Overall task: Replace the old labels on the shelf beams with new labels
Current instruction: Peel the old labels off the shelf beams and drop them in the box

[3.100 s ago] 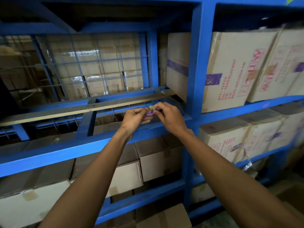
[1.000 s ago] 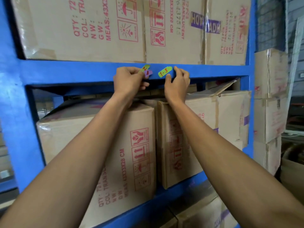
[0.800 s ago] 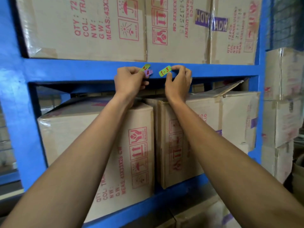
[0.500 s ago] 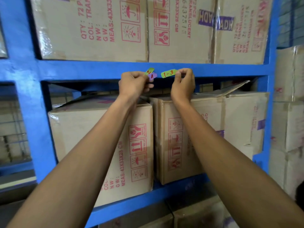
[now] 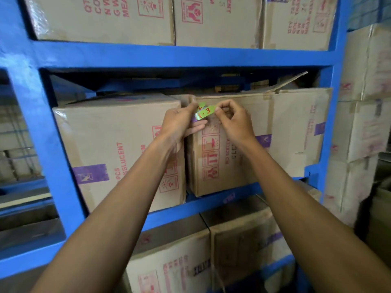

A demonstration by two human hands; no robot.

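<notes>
Both hands met in front of the cardboard cartons (image 5: 243,140), below the upper blue shelf beam (image 5: 190,57). The right hand (image 5: 234,121) pinched the right end of a green label marked "1-3" (image 5: 204,113), while the left hand (image 5: 179,123) gripped its left end along with another green slip (image 5: 201,105) and a purple scrap, probably to keep spare labels handy. Held off the beam, the label seemed mid-transfer between hands rather than stuck anywhere.
</notes>
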